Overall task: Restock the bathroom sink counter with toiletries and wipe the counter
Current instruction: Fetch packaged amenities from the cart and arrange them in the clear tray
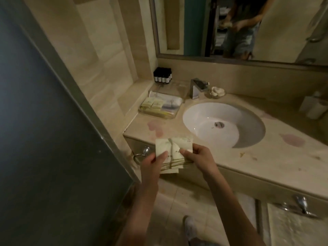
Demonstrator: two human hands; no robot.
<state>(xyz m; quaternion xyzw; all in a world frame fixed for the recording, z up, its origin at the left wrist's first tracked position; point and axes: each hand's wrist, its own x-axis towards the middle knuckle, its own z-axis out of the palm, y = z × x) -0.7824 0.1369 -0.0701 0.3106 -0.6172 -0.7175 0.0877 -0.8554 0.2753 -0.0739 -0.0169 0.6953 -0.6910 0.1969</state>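
The left hand [156,161] and right hand [196,156] both pinch a stack of packets [170,148], thumbs on top, just in front of the counter's [266,157] front left corner. A tray [174,113] sits by the wall, left of the sink [221,125]. Bare, stained counter lies between the tray and the front edge.

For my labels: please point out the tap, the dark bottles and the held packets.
tap [194,88]: head view, its upright body.
dark bottles [162,75]: head view, middle of the group.
packets [171,145]: head view, upper face.
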